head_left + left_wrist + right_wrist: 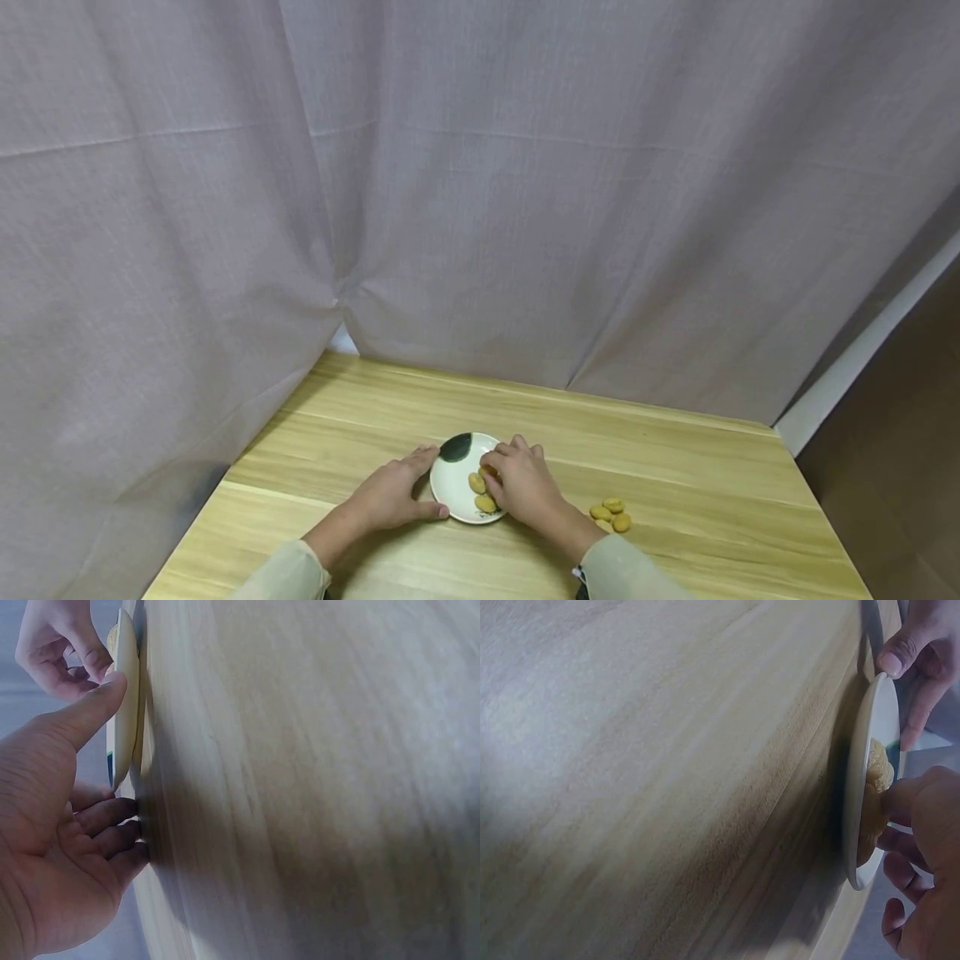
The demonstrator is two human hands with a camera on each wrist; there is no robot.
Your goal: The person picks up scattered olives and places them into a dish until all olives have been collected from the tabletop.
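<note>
A small white plate (452, 492) with a dark green leaf-like patch sits on the wooden table. Wrinkled, yellow oval pieces like dried fruit (485, 503) lie on its right side. My left hand (390, 495) holds the plate's left rim between thumb and fingers. In the left wrist view, the thumb (105, 694) lies over the near rim. Above the plate, my right hand (521, 481) pinches one yellow oval piece (871, 814) among the others, its fingertips partly covering it.
Several more yellow oval pieces (613, 513) lie on the wooden table (712, 500) to the right of the plate, partly behind the right forearm. Grey curtains (487, 208) hang along the table's back and left edges. A brown surface (900, 433) stands on the right.
</note>
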